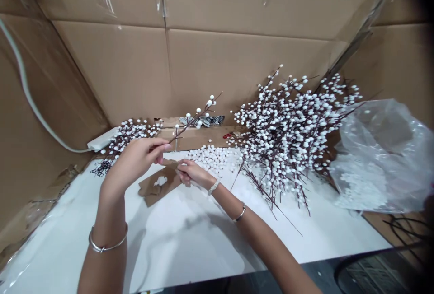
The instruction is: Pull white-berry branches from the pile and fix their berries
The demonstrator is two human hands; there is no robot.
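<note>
My left hand (137,161) pinches the lower stem of a thin brown twig (193,120) dotted with white buds, which slants up to the right. My right hand (190,173) is closed just below and right of it, fingers curled over a brown cardboard piece (154,188); what it holds is too small to name. Loose white beads (210,156) lie scattered just behind my right hand on the white table (190,235).
A big heap of white-budded branches (291,127) lies at the right. A smaller bunch (130,132) rests at the back left beside a white power strip (101,141) and cable. A clear plastic bag (383,158) sits far right. Cardboard walls (203,68) enclose the table.
</note>
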